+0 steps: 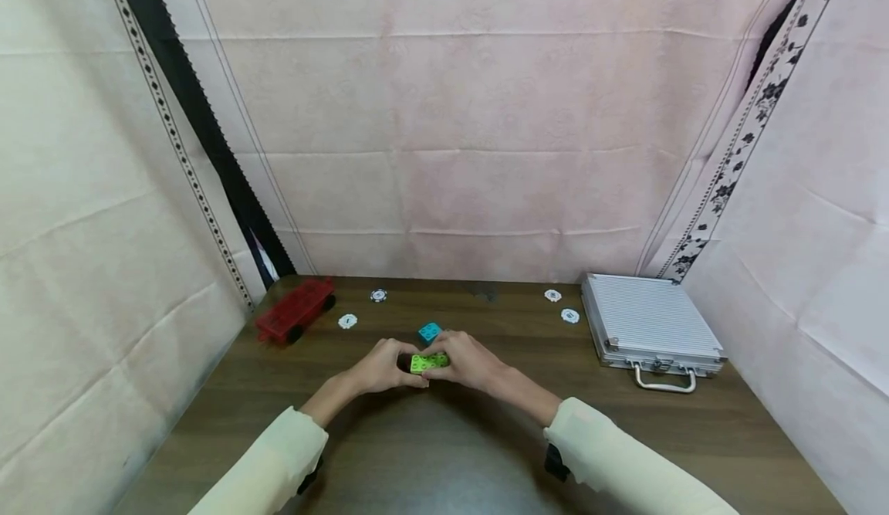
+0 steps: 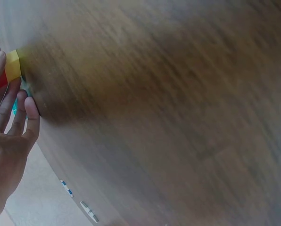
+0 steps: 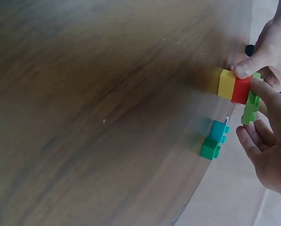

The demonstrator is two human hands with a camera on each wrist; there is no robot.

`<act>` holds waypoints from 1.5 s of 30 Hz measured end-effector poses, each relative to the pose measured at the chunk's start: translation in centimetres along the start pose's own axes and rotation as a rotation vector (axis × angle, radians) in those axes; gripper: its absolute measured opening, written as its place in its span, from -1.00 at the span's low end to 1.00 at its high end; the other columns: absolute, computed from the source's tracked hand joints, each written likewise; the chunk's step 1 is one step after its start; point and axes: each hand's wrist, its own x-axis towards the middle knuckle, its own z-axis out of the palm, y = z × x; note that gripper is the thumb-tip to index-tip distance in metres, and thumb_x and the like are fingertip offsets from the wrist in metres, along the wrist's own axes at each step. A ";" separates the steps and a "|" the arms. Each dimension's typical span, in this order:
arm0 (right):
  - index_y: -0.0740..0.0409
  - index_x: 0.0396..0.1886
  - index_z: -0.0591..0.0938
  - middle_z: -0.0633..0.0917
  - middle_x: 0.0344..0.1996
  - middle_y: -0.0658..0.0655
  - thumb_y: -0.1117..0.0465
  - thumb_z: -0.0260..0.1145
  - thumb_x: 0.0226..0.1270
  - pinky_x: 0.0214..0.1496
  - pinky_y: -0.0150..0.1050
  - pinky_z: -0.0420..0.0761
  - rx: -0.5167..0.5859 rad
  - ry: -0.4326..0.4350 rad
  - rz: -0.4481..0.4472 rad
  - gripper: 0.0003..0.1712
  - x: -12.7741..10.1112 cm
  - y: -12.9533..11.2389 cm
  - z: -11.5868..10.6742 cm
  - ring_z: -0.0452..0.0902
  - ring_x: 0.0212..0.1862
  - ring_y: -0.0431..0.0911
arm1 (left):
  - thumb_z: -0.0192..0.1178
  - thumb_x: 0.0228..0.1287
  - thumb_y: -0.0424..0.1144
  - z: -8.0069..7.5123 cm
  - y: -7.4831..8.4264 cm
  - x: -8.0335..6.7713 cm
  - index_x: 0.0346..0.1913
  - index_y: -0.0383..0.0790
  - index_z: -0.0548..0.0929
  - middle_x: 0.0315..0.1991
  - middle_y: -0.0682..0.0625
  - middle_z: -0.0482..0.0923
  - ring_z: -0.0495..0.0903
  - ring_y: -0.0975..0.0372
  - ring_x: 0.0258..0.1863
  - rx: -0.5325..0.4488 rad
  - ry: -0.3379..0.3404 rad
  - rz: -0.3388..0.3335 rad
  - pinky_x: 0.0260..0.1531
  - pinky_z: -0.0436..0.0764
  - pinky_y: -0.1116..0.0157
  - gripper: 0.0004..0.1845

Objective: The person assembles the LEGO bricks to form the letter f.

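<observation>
Pale cloth walls with dark patterned borders (image 1: 771, 83) enclose a brown wood-grain table (image 1: 667, 438). In the head view, a ridged silver metal case (image 1: 649, 314) with a handle sits along the right side by the far corner. A red plastic toy wagon (image 1: 297, 306) with black wheels stands near the left edge. 4 round white chips lie toward the back edge, 2 left of centre and 2 nearer the case. Mid-table, the left hand (image 1: 382, 367) and right hand (image 1: 467, 360) meet around a long lime-green plastic brick (image 1: 429, 363), with a blue-teal plastic brick (image 1: 430, 333) just beyond. Wood stretches between the wagon and left hand, and between the right hand and case.

In the left wrist view, the left hand's fingers stand at the picture's left border, beside a yellow plastic brick (image 2: 12, 66) and a red plastic brick (image 2: 0, 75).

In the right wrist view, the yellow, red and lime-green bricks are joined in 1 stack. The left thumb presses the red brick; the right hand pinches the lime-green brick. The blue-teal brick and a green plastic brick (image 3: 209, 149) adjoin near the table's far edge.
</observation>
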 end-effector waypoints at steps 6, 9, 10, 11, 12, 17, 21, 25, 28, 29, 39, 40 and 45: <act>0.02 0.16 0.77 0.73 0.06 0.07 -0.03 0.44 0.42 -0.16 -0.48 0.60 0.003 0.022 -0.002 -0.59 -0.1 0.3 0.2 0.64 0.00 -0.21 | 0.55 0.21 -0.04 -0.3 0.2 0.1 -0.03 0.04 0.79 -0.14 0.29 0.75 0.60 0.38 -0.22 0.014 -0.005 0.003 -0.13 0.61 0.28 -0.71; 0.03 0.16 0.76 0.73 0.06 0.08 -0.03 0.44 0.43 -0.20 -0.49 0.59 0.013 0.031 -0.004 -0.59 -0.1 0.3 0.3 0.63 -0.05 -0.24 | 0.55 0.21 -0.04 -0.2 0.2 0.1 -0.04 0.05 0.79 -0.20 0.30 0.73 0.57 0.35 -0.29 0.017 -0.004 0.005 -0.21 0.58 0.33 -0.72; 0.04 0.16 0.76 0.73 0.05 0.08 -0.03 0.45 0.42 -0.21 -0.50 0.58 0.021 0.034 -0.009 -0.59 -0.2 0.4 0.3 0.63 -0.08 -0.25 | 0.55 0.21 -0.05 -0.2 0.2 0.1 -0.05 0.05 0.79 -0.21 0.31 0.73 0.56 0.33 -0.30 0.015 -0.004 0.005 -0.23 0.57 0.33 -0.72; 0.04 0.15 0.76 0.73 0.05 0.08 -0.03 0.45 0.41 -0.22 -0.50 0.58 0.027 0.038 -0.017 -0.59 -0.2 0.4 0.3 0.62 -0.09 -0.26 | 0.55 0.21 -0.05 -0.2 0.1 0.1 -0.05 0.05 0.78 -0.21 0.30 0.73 0.56 0.32 -0.30 0.014 -0.004 0.007 -0.24 0.56 0.33 -0.72; 0.05 0.14 0.77 0.74 0.04 0.08 -0.02 0.46 0.41 -0.22 -0.51 0.58 0.035 0.042 -0.027 -0.59 -0.2 0.5 0.3 0.62 -0.10 -0.27 | 0.55 0.21 -0.05 -0.2 0.1 0.1 -0.04 0.05 0.78 -0.21 0.30 0.73 0.57 0.31 -0.30 0.012 -0.006 0.007 -0.24 0.56 0.33 -0.71; 0.13 0.13 0.76 0.75 -0.04 0.11 0.06 0.46 0.41 -0.16 -0.44 0.64 0.096 0.086 -0.067 -0.61 -0.1 1.0 -0.4 0.69 -0.13 -0.19 | 0.55 0.21 -0.04 -0.1 0.0 0.0 -0.01 -0.05 0.78 -0.18 0.25 0.75 0.63 0.32 -0.25 0.020 0.000 0.021 -0.18 0.61 0.30 -0.67; 0.21 0.12 0.75 0.75 -0.05 0.18 0.12 0.45 0.43 -0.10 -0.23 0.70 0.142 0.126 -0.063 -0.63 -0.1 2.0 -1.4 0.71 -0.10 0.00 | 0.55 0.20 -0.02 -0.1 0.0 0.0 -0.01 -0.12 0.78 -0.19 0.20 0.75 0.64 0.32 -0.25 0.031 0.012 0.022 -0.19 0.63 0.30 -0.63; 0.24 0.10 0.75 0.74 -0.02 0.21 0.15 0.45 0.43 -0.08 -0.15 0.70 0.152 0.141 -0.023 -0.65 -0.1 3.3 -2.1 0.69 -0.06 0.06 | 0.55 0.19 0.00 -0.1 0.0 0.1 0.01 -0.13 0.78 -0.14 0.18 0.76 0.63 0.34 -0.20 0.043 0.013 -0.006 -0.14 0.63 0.26 -0.59; 0.24 0.10 0.76 0.75 -0.02 0.21 0.17 0.47 0.41 -0.09 -0.18 0.70 0.144 0.154 0.011 -0.65 -0.2 4.3 -2.3 0.70 -0.06 0.03 | 0.55 0.19 0.02 -0.1 0.1 0.1 0.04 -0.13 0.77 -0.11 0.16 0.76 0.62 0.35 -0.17 0.053 0.010 -0.027 -0.09 0.64 0.22 -0.56; 0.23 0.10 0.76 0.75 -0.02 0.20 0.17 0.47 0.41 -0.08 -0.19 0.70 0.135 0.160 0.024 -0.66 -0.2 4.6 -2.2 0.70 -0.05 0.01 | 0.55 0.19 0.02 -0.1 0.2 0.2 0.05 -0.14 0.77 -0.10 0.15 0.76 0.62 0.35 -0.17 0.055 0.008 -0.031 -0.08 0.64 0.21 -0.55; 0.21 0.17 0.73 0.76 0.00 0.14 0.18 0.51 0.37 -0.04 -0.15 0.71 0.131 0.152 0.135 -0.58 0.4 6.6 -0.5 0.71 -0.03 -0.05 | 0.54 0.20 0.01 0.0 0.3 0.1 0.06 -0.11 0.77 -0.11 0.19 0.75 0.62 0.38 -0.19 0.054 0.004 -0.037 -0.12 0.63 0.29 -0.57; 0.21 0.18 0.72 0.77 0.01 0.14 0.18 0.51 0.36 -0.03 -0.14 0.71 0.134 0.147 0.143 -0.56 0.5 6.7 -0.3 0.71 -0.03 -0.05 | 0.54 0.21 0.01 0.0 0.3 0.1 0.06 -0.10 0.77 -0.11 0.19 0.75 0.62 0.38 -0.19 0.052 0.005 -0.036 -0.13 0.63 0.30 -0.57; 0.27 0.22 0.68 0.77 0.02 0.21 0.17 0.54 0.33 -0.02 -0.10 0.72 0.145 0.143 0.147 -0.48 1.2 7.0 0.6 0.73 -0.01 0.01 | 0.55 0.20 -0.01 0.0 0.1 0.2 0.05 -0.13 0.77 -0.12 0.18 0.75 0.63 0.37 -0.19 0.038 0.004 -0.030 -0.14 0.64 0.30 -0.58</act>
